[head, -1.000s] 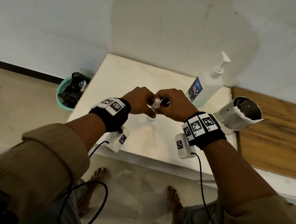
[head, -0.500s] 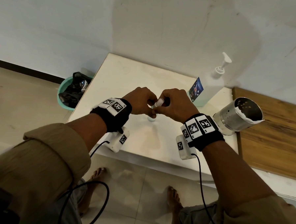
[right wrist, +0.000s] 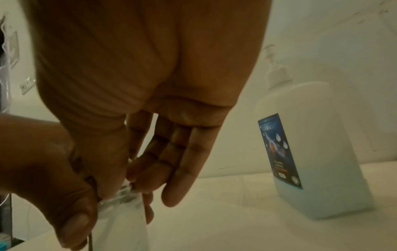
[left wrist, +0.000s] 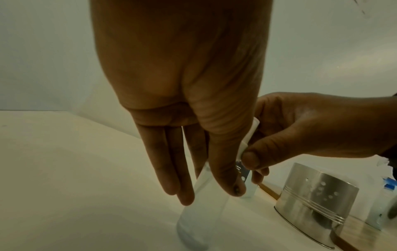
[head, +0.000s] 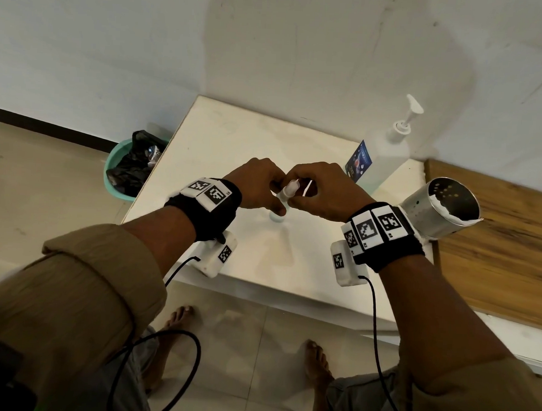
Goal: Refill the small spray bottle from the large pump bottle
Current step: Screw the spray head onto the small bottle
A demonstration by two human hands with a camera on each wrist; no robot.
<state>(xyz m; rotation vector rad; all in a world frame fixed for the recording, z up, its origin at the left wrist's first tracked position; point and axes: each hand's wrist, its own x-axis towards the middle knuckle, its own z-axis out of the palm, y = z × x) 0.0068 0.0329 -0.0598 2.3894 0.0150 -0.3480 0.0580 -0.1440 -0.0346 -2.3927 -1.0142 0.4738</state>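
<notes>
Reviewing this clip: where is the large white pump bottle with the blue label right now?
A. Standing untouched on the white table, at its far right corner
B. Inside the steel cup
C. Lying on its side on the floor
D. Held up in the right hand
A. The large white pump bottle with the blue label stands on the white table by the wall, while both hands work the small clear spray bottle.

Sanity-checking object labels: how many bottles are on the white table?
2. The small spray bottle stands mid-table, gripped by the left hand, the right hand pinching its top. The large pump bottle stands at the table's back right corner. None seems hidden.
</notes>
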